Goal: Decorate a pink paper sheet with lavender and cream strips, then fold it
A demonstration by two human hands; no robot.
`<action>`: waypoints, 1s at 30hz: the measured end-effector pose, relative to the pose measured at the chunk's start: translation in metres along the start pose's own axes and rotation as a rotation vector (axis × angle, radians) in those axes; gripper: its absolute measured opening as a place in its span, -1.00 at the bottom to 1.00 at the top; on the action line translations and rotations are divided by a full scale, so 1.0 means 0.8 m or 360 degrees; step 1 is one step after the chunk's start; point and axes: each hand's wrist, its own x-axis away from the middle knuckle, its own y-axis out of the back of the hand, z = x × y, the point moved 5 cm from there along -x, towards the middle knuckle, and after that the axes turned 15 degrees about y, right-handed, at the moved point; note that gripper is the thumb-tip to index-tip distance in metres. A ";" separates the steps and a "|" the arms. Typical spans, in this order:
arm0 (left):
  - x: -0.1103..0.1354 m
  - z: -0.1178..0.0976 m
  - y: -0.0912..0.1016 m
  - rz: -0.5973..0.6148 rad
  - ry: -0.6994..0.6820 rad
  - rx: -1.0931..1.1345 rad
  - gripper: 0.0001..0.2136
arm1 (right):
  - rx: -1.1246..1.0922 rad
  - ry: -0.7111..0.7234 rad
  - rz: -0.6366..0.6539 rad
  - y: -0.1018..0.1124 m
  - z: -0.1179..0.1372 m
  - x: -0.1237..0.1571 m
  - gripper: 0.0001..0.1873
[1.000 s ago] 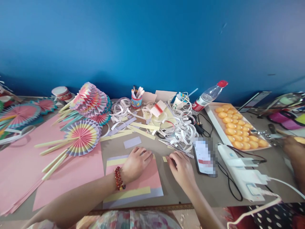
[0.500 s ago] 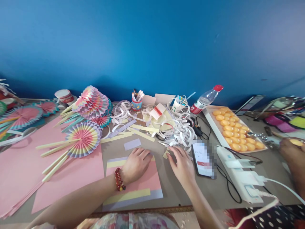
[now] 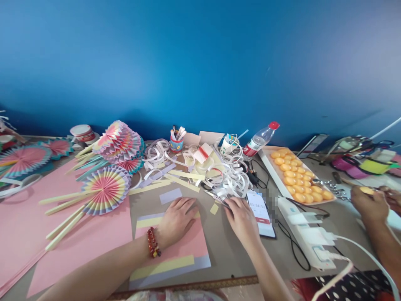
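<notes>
My left hand [image 3: 177, 220] lies flat, fingers together and stretched out, on a pink paper sheet [image 3: 191, 240] layered with yellow and lavender strips. A red bead bracelet is on that wrist. My right hand [image 3: 242, 219] rests on the table beside the phone, fingers stretched forward. Its fingertips reach the end of a pointed tool, apparently scissors [image 3: 216, 196], partly hidden by the hand and paper curls. A small yellow scrap [image 3: 214, 208] lies between my hands. Beyond my left hand is a lavender paper piece [image 3: 171, 195].
Pleated paper fans [image 3: 106, 190] and large pink sheets [image 3: 103, 234] lie left. White paper curls [image 3: 232, 177], a pen cup [image 3: 176, 145] and a bottle [image 3: 258, 142] stand behind. Right are a phone [image 3: 261, 215], power strip [image 3: 308, 234], tray of orange pieces [image 3: 266, 161] and another person's hands [image 3: 369, 205].
My right hand has moved away from the yellow scrap, toward the pointed tool. My left hand stays on the paper. The camera view has shifted slightly; the other person's hands show more.
</notes>
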 end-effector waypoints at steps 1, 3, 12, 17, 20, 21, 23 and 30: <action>0.000 0.000 0.000 -0.0006 0.0000 -0.0003 -0.66 | -0.0002 0.0002 -0.0007 -0.001 0.001 -0.001 -0.78; 0.000 0.000 0.000 -0.0022 -0.0006 0.0016 -0.66 | -0.0024 0.0015 -0.0012 -0.002 0.003 -0.003 -0.77; 0.001 -0.002 -0.004 -0.0032 -0.0090 0.0118 -0.61 | 0.0039 -0.0126 -0.0125 0.039 -0.015 -0.027 -0.74; 0.004 -0.001 -0.003 -0.0055 -0.0111 0.0180 -0.64 | -0.0080 0.0062 0.0159 0.026 0.011 -0.074 -0.74; 0.003 0.001 0.002 -0.0064 -0.0069 0.0227 -0.64 | -0.0092 0.0133 0.0256 0.001 0.030 -0.102 -0.81; 0.003 0.002 0.003 -0.0066 -0.0050 0.0243 -0.65 | -0.0081 0.0131 0.0256 -0.006 0.034 -0.110 -0.84; 0.002 0.005 0.005 -0.0073 -0.0012 0.0274 -0.65 | -0.0077 0.0136 0.0257 -0.017 0.039 -0.123 -0.88; 0.000 0.017 0.008 -0.0207 0.0040 0.0434 -0.66 | -0.0335 0.0139 0.0135 0.012 0.005 -0.149 -0.96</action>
